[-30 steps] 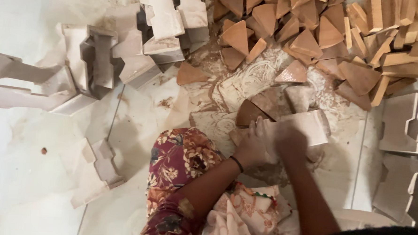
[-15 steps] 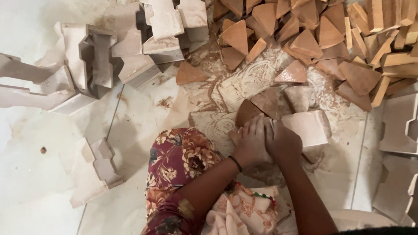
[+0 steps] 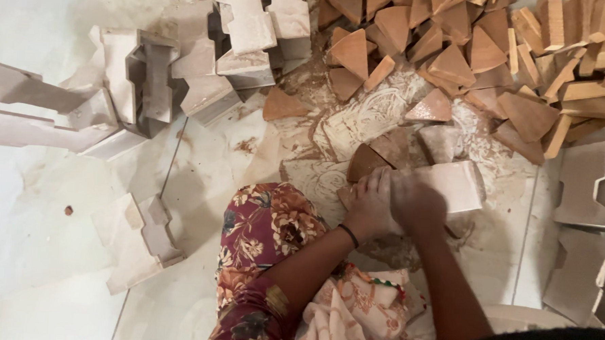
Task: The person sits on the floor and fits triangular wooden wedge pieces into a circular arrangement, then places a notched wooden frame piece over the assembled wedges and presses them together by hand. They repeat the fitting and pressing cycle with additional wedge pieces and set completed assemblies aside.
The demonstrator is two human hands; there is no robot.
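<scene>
Both hands pressing together on the floor: left hand (image 3: 371, 208) beside right hand (image 3: 418, 203), clamped on a pale block (image 3: 455, 185) next to a brown wedge (image 3: 364, 162). Looks mid-rubbing; next move likely needs steady downward pressure.

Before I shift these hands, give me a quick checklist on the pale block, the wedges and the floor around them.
1. Both hands on pale block: left hand, right hand press together: ok.
2. Block flat on floor: cannot tell, hands cover its near end.
3. Brown wedge touching block: cannot tell.
4. Floor underneath clean: not ok, dusty.
5. Wedge pile clear of hands: ok.
</scene>
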